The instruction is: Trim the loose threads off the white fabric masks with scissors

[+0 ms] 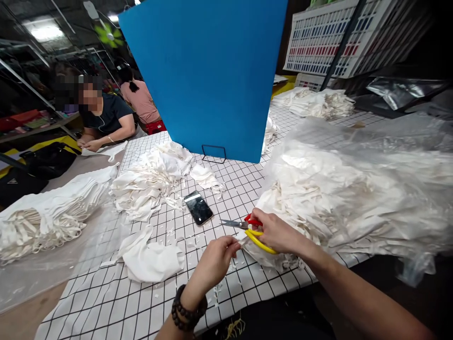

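Apparent trimming step
Right hand (278, 231) grips scissors (245, 225) over the surface (141, 309); left hand (215, 259) pinches white cloth (242, 235) just beside them. Next move likely calls for keeping fingers clear.

A beaded bracelet (187, 312) circles the wrist (197, 286) below the left hand (216, 260), its round, dark brown beads (177, 307) close-set, near even in size and worn in at least two rows. The right hand (278, 231) and right forearm (357, 290) are bare up to the edge of view. Dim black cloth (283, 311), perhaps clothing over the lap, shows below, its cut too dark to make out.
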### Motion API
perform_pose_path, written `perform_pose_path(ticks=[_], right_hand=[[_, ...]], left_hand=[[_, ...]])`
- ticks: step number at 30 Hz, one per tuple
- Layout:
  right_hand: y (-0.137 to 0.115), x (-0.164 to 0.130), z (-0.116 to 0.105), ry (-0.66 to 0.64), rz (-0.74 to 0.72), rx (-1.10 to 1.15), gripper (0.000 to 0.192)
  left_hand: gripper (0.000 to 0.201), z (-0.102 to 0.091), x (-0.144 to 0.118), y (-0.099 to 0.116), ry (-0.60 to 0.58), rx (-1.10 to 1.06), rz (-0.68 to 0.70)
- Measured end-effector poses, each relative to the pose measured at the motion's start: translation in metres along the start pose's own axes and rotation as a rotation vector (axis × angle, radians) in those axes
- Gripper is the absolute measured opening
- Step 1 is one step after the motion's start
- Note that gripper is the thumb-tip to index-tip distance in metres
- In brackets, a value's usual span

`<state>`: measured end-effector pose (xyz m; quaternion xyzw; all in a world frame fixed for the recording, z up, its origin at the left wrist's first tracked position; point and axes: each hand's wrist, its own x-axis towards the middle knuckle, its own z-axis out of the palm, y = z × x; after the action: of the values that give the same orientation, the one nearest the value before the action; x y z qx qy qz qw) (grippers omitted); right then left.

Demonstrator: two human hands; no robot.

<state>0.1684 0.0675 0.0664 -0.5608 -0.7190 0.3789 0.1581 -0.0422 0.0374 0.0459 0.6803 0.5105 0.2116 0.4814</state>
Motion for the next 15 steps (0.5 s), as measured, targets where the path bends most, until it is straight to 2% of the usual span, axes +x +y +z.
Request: perform_pose_path(ticks=[3, 5, 7, 9, 11, 13, 14, 15], right_hand=[[0.019, -0.011, 0.003, 0.015, 0.051, 0.034, 0.015], [0.036, -0.014, 0.000, 0.072, 0.109, 0.101, 0.015], [0.049, -0.014, -0.012, 0.171, 0.145, 0.271, 0.018], [0.051, -0.012, -0.035, 0.279, 0.110, 0.492, 0.023], [0.038, -0.009, -0.066, 0.392, -0.001, 0.652, 0.028], [0.009, -0.005, -0.096, 0.507, -0.163, 0.704, 0.031], [-0.008, -0.001, -0.107, 0.517, -0.252, 0.701, 0.031], [-0.025, 0.005, -0.114, 0.454, -0.325, 0.688, 0.032]], left_hand=[[0.030, -0.009, 0.004, 0.002, -0.120, -0.333, -0.061], [0.031, -0.012, 0.006, 0.006, -0.132, -0.523, -0.076], [0.032, -0.011, 0.006, 0.014, -0.122, -0.629, -0.077], [0.031, -0.008, 0.004, 0.028, -0.129, -0.692, -0.065], [0.028, -0.002, 0.000, 0.046, -0.164, -0.734, -0.031], [0.025, 0.004, -0.005, 0.065, -0.202, -0.764, 0.019], [0.025, 0.007, -0.009, 0.073, -0.211, -0.773, 0.046], [0.024, 0.009, -0.012, 0.079, -0.203, -0.776, 0.079]])
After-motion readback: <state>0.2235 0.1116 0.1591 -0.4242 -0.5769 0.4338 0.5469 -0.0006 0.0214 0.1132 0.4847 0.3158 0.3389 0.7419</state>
